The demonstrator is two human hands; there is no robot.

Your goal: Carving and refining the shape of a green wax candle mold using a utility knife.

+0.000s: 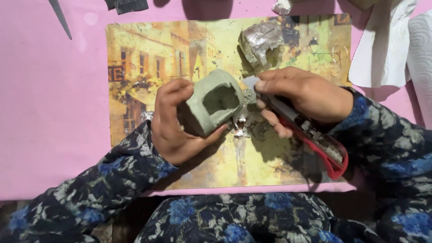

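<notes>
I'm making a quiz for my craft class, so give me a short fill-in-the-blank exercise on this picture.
1. The left hand holds a hollowed grey-green clay piece over a picture ____.
2. The right hand grips a utility knife with a ____ handle.
3. The tablecloth is ____.
4. White paper towels lie at the top ____.

Missing words: placemat; red; pink; right

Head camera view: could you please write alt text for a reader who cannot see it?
The left hand holds a hollowed grey-green clay block while the right hand presses a red utility knife against its edge. Both are above a painted street-scene placemat on a pink table, with a foil-wrapped clay lump behind.
</notes>
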